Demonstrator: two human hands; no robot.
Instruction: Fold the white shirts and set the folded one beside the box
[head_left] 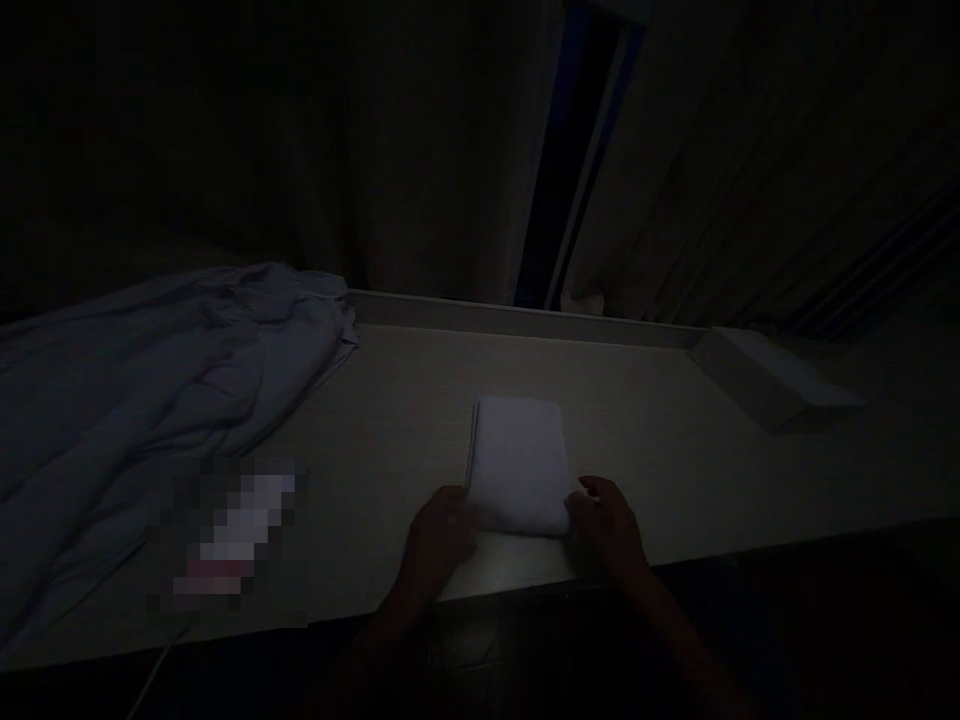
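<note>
A folded white towel [519, 465] lies flat on the pale tabletop, its layers visible along the left side. My left hand [442, 530] is closed at the near left corner of the towel, with the fingertips partly hidden. At the near right corner, my right hand [609, 525] has curled fingers, and its thumb touches the towel's edge. Dim light leaves the exact finger contact hard to make out.
A large crumpled light cloth [247, 370] covers the table's left part. Near it lies a blurred-out object [244, 530] with a white cable [157, 665]. A pale box-like block [772, 380] stands at right. A low ledge [510, 317] and dark curtains [435, 150] line the back.
</note>
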